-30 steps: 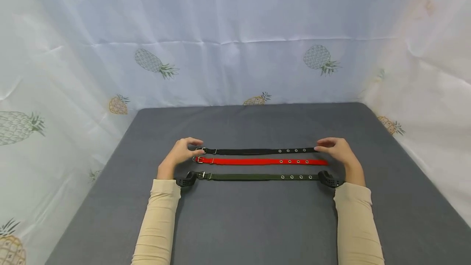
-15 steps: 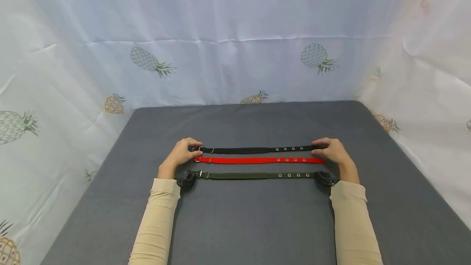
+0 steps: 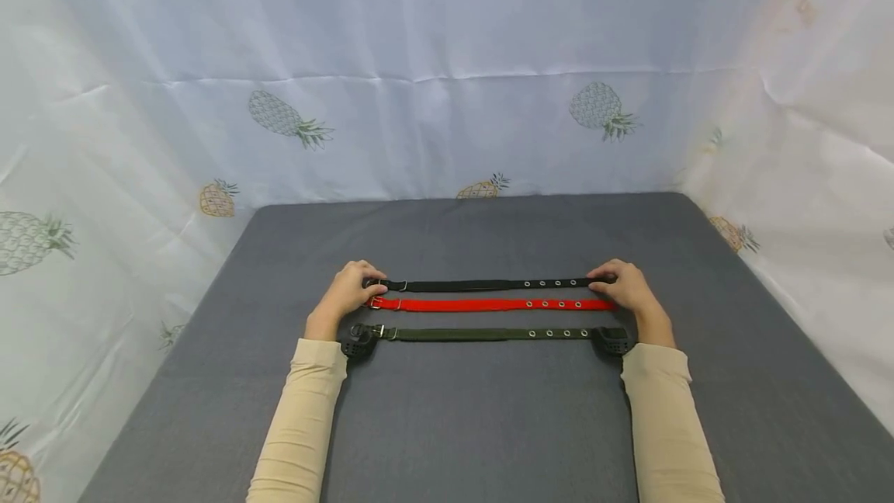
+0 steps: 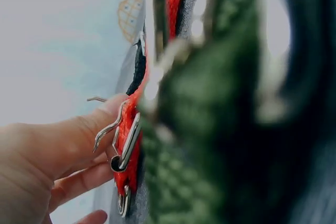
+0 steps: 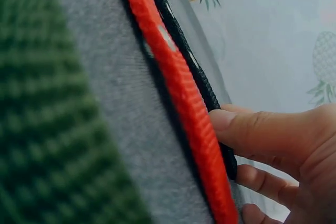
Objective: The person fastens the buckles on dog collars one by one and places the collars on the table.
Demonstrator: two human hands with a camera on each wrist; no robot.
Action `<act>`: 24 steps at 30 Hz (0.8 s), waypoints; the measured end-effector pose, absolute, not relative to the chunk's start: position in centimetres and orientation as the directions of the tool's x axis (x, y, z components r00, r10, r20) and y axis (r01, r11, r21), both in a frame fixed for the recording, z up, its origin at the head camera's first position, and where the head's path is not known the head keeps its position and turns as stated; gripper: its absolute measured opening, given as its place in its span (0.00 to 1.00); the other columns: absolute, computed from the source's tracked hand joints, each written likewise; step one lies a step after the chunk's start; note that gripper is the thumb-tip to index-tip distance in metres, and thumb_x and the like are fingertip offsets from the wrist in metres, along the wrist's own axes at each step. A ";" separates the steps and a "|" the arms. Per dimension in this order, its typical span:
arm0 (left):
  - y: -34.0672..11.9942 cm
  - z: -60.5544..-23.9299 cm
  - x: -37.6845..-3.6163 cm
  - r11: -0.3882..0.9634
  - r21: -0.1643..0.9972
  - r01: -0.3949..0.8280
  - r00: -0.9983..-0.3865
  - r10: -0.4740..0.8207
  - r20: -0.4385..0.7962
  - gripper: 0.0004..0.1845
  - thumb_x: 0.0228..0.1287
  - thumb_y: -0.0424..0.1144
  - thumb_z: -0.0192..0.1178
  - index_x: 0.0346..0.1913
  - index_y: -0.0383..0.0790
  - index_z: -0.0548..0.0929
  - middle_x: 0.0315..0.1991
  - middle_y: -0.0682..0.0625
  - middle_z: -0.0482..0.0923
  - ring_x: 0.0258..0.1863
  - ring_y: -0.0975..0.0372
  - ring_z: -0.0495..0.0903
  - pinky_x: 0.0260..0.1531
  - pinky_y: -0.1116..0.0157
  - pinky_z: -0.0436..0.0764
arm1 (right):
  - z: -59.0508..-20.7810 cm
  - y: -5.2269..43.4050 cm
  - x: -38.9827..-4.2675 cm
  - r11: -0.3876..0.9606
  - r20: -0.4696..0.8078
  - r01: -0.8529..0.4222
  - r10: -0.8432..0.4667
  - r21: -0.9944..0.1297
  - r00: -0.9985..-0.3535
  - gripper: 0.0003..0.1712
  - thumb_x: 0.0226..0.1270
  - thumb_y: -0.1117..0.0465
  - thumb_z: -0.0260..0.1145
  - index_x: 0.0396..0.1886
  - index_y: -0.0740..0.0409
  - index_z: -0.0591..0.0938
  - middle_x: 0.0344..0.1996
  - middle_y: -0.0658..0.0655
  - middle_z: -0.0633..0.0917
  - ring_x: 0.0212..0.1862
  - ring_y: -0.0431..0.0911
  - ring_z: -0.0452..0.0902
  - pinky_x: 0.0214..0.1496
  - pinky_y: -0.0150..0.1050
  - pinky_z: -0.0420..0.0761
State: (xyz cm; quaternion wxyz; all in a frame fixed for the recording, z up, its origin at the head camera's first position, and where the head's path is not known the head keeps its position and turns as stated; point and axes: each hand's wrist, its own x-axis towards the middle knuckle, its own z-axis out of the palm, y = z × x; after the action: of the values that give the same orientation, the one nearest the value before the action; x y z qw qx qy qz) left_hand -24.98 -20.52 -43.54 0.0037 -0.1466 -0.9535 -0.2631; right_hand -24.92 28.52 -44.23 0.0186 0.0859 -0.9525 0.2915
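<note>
Black strap [image 3: 482, 285] lies flat and straight on the grey mat [image 3: 475, 410], farthest of three: metal buckle at left end, silver eyelets near right end. Red strap [image 3: 489, 304] and green strap [image 3: 482, 334] lie parallel, nearer. Left hand [image 3: 347, 291] pinches buckle end; right hand [image 3: 624, 286] pinches the eyelet tip, fingers curled.

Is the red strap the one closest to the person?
No, the green strap lies nearest the person, and the red strap sits in the middle, between it and the black strap.
</note>
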 end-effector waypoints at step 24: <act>-20.7 -40.1 -24.9 0.769 0.606 0.202 -0.972 0.233 0.029 0.18 0.72 0.37 0.53 0.58 0.29 0.77 0.58 0.33 0.78 0.58 0.42 0.76 0.58 0.47 0.77 | -41.2 28.4 -24.0 0.729 0.029 -0.132 -0.153 -0.672 -0.988 0.21 0.73 0.58 0.58 0.55 0.70 0.78 0.56 0.75 0.77 0.58 0.67 0.71 0.60 0.63 0.72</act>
State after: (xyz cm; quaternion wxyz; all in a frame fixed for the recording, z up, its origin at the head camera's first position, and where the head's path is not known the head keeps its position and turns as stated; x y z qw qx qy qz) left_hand -24.93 -20.68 -40.08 -0.0237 -0.1156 -0.9403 -0.3192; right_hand -24.04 28.45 -41.20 -0.0143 0.0766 -0.9297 0.3601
